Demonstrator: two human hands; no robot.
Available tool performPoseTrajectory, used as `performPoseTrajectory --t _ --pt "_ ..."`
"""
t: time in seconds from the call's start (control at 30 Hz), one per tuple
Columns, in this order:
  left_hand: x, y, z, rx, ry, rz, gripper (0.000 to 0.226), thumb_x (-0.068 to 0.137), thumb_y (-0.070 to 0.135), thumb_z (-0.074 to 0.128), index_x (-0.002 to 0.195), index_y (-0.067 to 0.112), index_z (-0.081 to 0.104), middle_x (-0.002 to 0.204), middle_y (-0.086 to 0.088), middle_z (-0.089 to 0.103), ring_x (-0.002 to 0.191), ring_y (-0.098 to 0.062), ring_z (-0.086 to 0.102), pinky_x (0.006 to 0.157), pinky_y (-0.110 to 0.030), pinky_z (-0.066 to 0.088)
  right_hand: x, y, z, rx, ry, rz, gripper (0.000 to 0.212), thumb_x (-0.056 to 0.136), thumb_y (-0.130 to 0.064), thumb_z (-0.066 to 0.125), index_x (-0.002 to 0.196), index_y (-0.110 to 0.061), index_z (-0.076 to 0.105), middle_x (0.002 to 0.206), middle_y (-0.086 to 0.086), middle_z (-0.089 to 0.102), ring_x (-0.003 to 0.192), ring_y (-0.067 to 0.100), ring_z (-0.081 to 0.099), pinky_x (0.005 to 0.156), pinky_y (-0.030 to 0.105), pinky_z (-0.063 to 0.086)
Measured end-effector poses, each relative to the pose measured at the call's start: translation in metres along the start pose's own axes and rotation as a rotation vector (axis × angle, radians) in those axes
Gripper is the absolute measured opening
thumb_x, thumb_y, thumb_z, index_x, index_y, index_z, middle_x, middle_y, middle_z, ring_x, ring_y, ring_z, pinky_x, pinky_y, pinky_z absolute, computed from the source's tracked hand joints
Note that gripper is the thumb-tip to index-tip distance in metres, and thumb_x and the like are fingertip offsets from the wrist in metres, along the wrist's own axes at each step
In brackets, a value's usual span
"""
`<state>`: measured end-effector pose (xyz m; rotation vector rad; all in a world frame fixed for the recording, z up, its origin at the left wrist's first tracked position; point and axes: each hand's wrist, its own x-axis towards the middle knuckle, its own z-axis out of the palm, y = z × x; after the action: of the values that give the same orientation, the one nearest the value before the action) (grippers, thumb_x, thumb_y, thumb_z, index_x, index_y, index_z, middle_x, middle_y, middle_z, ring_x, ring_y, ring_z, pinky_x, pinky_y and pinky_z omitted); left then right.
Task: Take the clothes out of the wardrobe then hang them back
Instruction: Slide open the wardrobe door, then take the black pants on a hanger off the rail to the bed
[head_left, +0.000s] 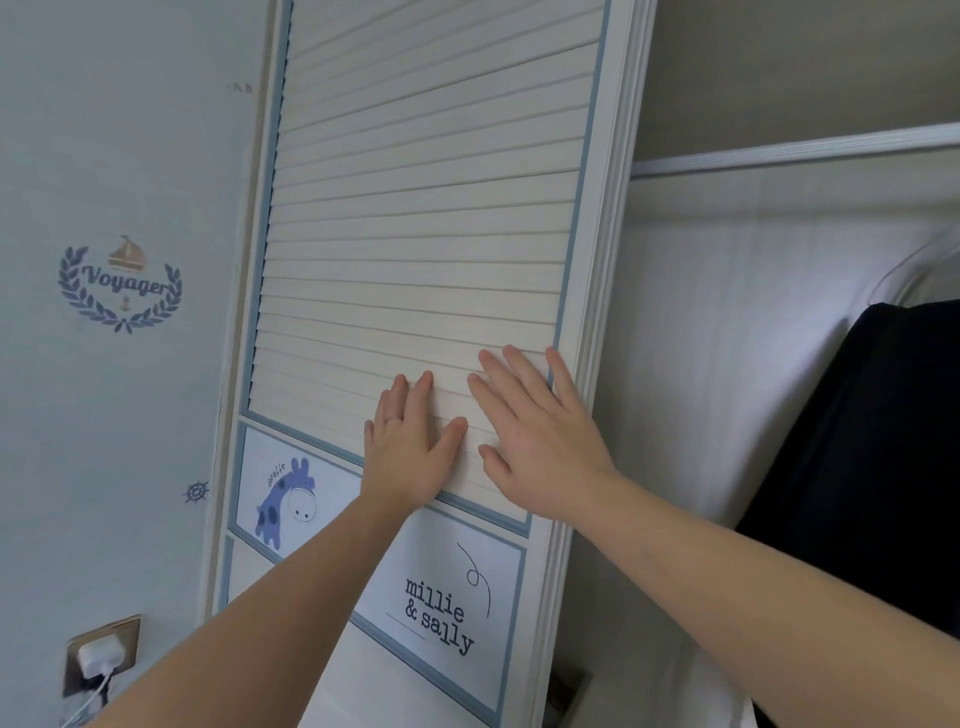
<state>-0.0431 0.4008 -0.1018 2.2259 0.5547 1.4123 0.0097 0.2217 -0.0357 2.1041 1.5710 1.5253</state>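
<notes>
"millie & sally" card (442, 597), wardrobe door (415, 208)

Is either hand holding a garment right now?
No, the left hand and the right hand both press flat, fingers straight, against the louvred wardrobe door.

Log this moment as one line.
left hand: flat on door | right hand: flat on door | dark cloth: right of door

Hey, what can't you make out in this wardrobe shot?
Head view only:
- Space behind the louvred door: hidden by the door itself.
- The dark garment: cut off by the right edge; hanger unseen.
- Palms of the left hand and right hand: turned to the door.
</notes>
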Motion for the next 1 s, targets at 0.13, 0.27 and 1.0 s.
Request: performPoseTrajectory --t 0.13,0.27,1.0 --pt "-0.006 0.041 -0.019 0.022 0.113 0.116 0.070 0.096 0.060 0.033 0.157 0.027 0.023 0.167 -0.004 0.015 0.154 -0.021 0.003 0.124 -0.037 0.004 -0.029 0.040 -0.037 0.149 0.120 -0.068 0.065 0.092 -0.041 0.041 0.152 -0.016 0.033 0.163 0.003 0.021 0.151 0.023 0.011 0.120 0.052 0.011" --pt "-0.015 0.111 -0.020 0.027 0.197 0.346 0.062 0.100 0.051 0.036 0.155 0.025 0.029 0.166 -0.002 0.019 0.155 -0.021 0.003 0.123 -0.029 0.002 -0.072 0.100 -0.083 0.107 0.160 -0.027 0.064 0.094 -0.040 0.040 0.153 -0.018 0.031 0.163 0.002 0.020 0.151 0.022 0.013 0.120 0.051 0.015" --pt "0.037 0.425 0.199 -0.516 -0.469 0.461 0.058 0.103 0.053 0.037 0.155 0.033 0.026 0.163 0.006 0.024 0.150 -0.018 0.015 0.119 -0.038 0.019 -0.163 0.363 -0.187 -0.175 -0.289 0.727 0.051 0.096 -0.034 0.043 0.144 -0.020 0.039 0.136 0.010 0.055 0.129 0.034 0.045 0.103 0.046 0.040"
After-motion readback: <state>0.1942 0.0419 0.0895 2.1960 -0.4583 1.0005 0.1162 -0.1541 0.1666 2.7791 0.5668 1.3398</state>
